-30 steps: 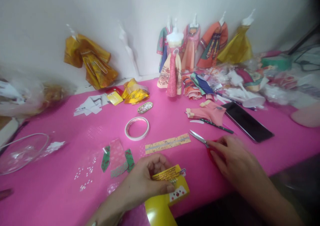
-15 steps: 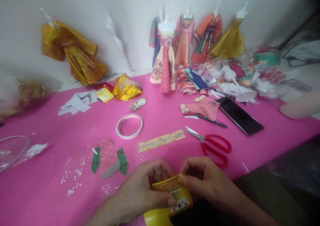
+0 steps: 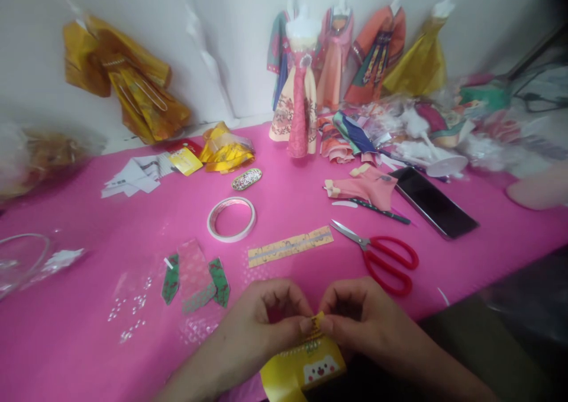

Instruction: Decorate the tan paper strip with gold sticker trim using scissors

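Note:
Both hands meet at the near edge of the table. My left hand (image 3: 275,316) pinches the top of a yellow printed packet (image 3: 288,369) between thumb and fingers. Close beside it, my right hand (image 3: 361,316) grips the same top edge, its thumb and finger closed. A white bear face is printed on the packet's lower front. Rows of small dark marks show on the bit of yellow flap between the thumbs; the rest of the flap is covered by fingers. Just beyond my hands lie a patterned fabric strip (image 3: 290,246) and red-handled scissors (image 3: 377,257).
A tape roll (image 3: 213,223), green and pink fabric pieces (image 3: 195,275) and small clear beads (image 3: 128,310) lie to the left. At right are a phone (image 3: 437,203) and pink doll clothing (image 3: 368,187). Dressed doll forms (image 3: 295,100) stand along the wall.
My left thumb has moved up from the packet's front to its top edge, beside my right thumb. The bear face now shows more fully. The view has shifted slightly.

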`<state>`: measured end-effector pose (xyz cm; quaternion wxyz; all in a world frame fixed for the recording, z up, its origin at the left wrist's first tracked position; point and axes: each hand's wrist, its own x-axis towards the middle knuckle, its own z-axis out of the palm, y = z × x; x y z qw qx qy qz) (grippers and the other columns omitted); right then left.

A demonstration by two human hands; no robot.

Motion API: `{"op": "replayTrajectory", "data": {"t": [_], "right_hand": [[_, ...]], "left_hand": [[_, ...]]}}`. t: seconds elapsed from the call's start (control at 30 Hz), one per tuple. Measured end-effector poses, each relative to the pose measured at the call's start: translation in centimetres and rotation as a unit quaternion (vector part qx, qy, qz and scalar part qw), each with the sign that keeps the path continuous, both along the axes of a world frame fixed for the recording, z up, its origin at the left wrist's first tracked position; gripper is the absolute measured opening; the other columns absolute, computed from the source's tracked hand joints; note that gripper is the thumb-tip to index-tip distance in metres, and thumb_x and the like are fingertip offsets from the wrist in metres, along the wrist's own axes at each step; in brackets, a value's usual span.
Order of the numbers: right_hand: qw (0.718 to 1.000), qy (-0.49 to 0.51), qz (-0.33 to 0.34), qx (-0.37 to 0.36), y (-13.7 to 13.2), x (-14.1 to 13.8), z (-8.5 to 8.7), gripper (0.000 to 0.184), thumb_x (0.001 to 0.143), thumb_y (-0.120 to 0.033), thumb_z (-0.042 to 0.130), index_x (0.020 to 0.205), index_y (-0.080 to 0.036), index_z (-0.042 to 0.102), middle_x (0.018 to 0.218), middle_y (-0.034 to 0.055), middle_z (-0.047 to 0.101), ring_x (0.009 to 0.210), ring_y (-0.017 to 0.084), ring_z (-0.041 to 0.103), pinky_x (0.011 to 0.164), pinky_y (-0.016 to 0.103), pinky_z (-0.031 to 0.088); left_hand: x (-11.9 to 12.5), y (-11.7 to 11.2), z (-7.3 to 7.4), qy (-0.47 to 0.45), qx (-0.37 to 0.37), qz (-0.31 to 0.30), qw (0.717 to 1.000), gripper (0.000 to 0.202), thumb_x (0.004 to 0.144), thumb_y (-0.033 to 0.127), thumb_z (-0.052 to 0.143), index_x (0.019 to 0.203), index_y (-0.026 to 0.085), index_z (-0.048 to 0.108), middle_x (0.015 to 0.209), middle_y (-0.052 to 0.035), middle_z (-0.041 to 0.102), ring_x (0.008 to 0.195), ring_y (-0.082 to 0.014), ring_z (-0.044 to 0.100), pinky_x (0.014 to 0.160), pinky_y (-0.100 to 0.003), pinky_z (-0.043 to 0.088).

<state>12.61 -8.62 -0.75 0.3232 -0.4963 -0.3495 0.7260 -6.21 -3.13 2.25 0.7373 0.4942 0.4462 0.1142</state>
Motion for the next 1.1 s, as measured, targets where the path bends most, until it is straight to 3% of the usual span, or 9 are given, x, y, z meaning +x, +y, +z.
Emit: {"op": "replayTrajectory", "data": {"t": [0.2,0.43,0.57,0.87,1.0,1.03,1.1], "right_hand": [[0.998,0.047,-0.005,-0.03,0.0,0.1,0.0,0.029,0.069,-0.039,0.084,0.076,-0.015,0.069,0.065,-0.0036,0.061,0.054,0.007,0.054,0.052,0.018,0.043],[0.994,0.102,0.015,-0.047,0.0,0.2,-0.5,0.034,0.069,-0.044,0.084,0.077,-0.015,0.069,0.064,-0.0027,0.061,0.055,0.009,0.057,0.053,0.02,0.046],[0.998,0.065,0.008,-0.022,-0.1,0.3,-0.2,0.033,0.074,-0.046,0.081,0.08,-0.015,0.07,0.067,-0.0021,0.062,0.057,0.007,0.055,0.055,0.019,0.044],[1.0,-0.009,-0.018,0.023,-0.1,0.2,0.9,0.019,0.075,-0.033,0.08,0.08,-0.016,0.072,0.07,-0.0012,0.065,0.065,0.011,0.059,0.058,0.021,0.045],[0.984,-0.124,-0.052,0.12,-0.1,-0.1,1.1,0.017,0.078,-0.032,0.076,0.08,-0.019,0.065,0.074,-0.0009,0.065,0.068,0.013,0.061,0.059,0.023,0.048],[0.966,-0.173,-0.07,0.177,-0.1,-0.1,1.1,0.016,0.078,-0.03,0.075,0.079,-0.02,0.063,0.074,-0.0012,0.064,0.067,0.013,0.06,0.058,0.023,0.048],[0.904,-0.268,-0.103,0.316,-0.1,-0.2,1.1,0.016,0.078,-0.025,0.074,0.075,-0.021,0.059,0.07,-0.0021,0.06,0.063,0.012,0.057,0.056,0.023,0.046]], "left_hand": [[-0.1,0.0,0.1,-0.012,-0.033,0.012,0.999,0.017,0.067,0.027,0.076,0.065,0.017,0.063,0.06,0.0051,0.057,0.058,-0.0101,0.047,0.055,-0.022,0.033],[-0.1,-0.3,-0.9,-0.065,-0.088,0.04,0.993,0.02,0.062,0.028,0.082,0.064,0.017,0.065,0.053,0.0062,0.055,0.05,-0.0073,0.044,0.05,-0.019,0.032],[-0.1,-0.3,-0.7,-0.053,-0.091,0.052,0.993,0.028,0.059,0.034,0.087,0.064,0.016,0.065,0.057,0.0041,0.06,0.052,-0.0081,0.048,0.05,-0.019,0.032],[0.2,0.0,-0.5,-0.024,-0.061,0.069,0.995,0.03,0.058,0.036,0.087,0.062,0.016,0.065,0.056,0.004,0.059,0.053,-0.0089,0.047,0.051,-0.021,0.033],[0.1,-0.1,-0.4,-0.018,-0.057,0.073,0.996,0.028,0.06,0.035,0.086,0.062,0.017,0.066,0.056,0.0042,0.058,0.053,-0.0092,0.046,0.053,-0.023,0.035],[0.0,-0.2,-0.4,-0.017,-0.054,0.075,0.996,0.027,0.061,0.035,0.086,0.062,0.017,0.065,0.056,0.0043,0.058,0.053,-0.0095,0.047,0.053,-0.023,0.035],[0.0,-0.3,-0.6,-0.017,-0.041,0.083,0.996,0.027,0.064,0.035,0.085,0.063,0.017,0.065,0.056,0.0044,0.058,0.054,-0.0096,0.048,0.053,-0.022,0.035]]}}
